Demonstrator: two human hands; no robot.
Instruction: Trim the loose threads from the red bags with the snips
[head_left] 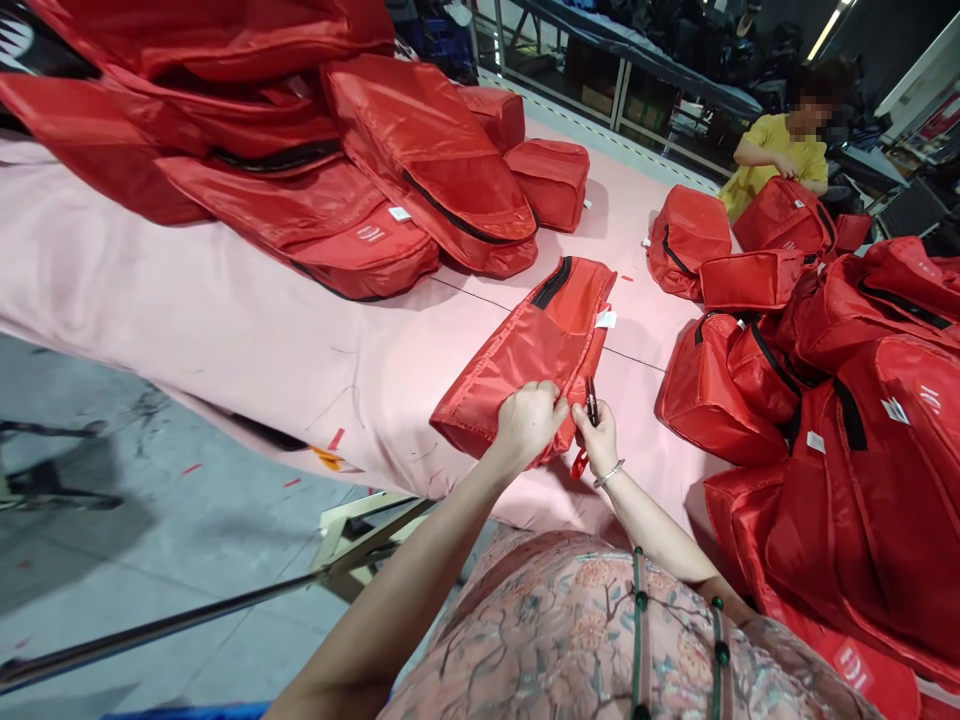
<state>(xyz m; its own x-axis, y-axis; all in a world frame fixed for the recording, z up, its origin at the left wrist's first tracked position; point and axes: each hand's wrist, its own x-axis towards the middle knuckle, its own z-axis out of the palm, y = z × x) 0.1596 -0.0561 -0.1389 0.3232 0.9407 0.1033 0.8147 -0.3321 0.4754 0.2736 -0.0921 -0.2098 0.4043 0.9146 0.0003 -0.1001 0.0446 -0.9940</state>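
Observation:
A flat red fabric bag (525,370) with a black zipper and a small white label lies on the pink cloth in front of me. My left hand (531,425) is closed on the bag near its lower right seam, gripping the fabric. Right beside it, my right hand (598,440) holds small dark thread snips (592,402), the blades pointing up away from me. Its fingertips are at the bag's right edge; whether they also pinch the fabric I cannot tell. A red strap end (579,463) hangs just below the fingers.
Large red backpacks (442,160) are piled at the upper left. More red bags (840,450) are heaped along the right. The pink-covered table (360,360) has its near edge before me. A person in a yellow top (784,140) handles a red bag at the far right.

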